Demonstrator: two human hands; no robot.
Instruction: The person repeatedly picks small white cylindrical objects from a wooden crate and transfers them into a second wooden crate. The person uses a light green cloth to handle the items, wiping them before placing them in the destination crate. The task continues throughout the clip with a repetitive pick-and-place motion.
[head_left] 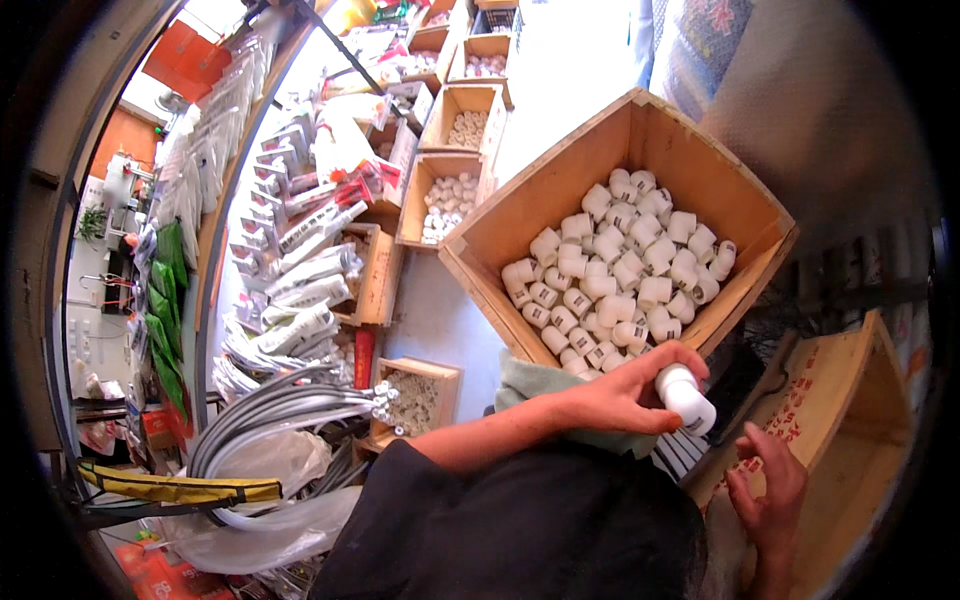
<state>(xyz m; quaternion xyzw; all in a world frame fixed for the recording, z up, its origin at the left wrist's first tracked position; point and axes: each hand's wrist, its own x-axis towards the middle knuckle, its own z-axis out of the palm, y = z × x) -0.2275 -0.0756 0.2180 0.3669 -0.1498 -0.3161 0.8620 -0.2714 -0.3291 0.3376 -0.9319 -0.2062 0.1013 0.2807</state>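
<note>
My left hand is closed around a white plastic pipe elbow, held just outside the near corner of a large wooden box. Many similar white elbows lie heaped inside that box. Lower and to the right, my right hand has its fingers curved and its thumb apart, with nothing plainly between them. It is beside another wooden box with red markings on its side, which show between the fingers and thumb.
Smaller wooden boxes with white fittings line the aisle ahead. Bagged goods and coiled grey hoses crowd the left side. A wooden box of small parts stands left of my forearm. Green cloth lies under my left wrist.
</note>
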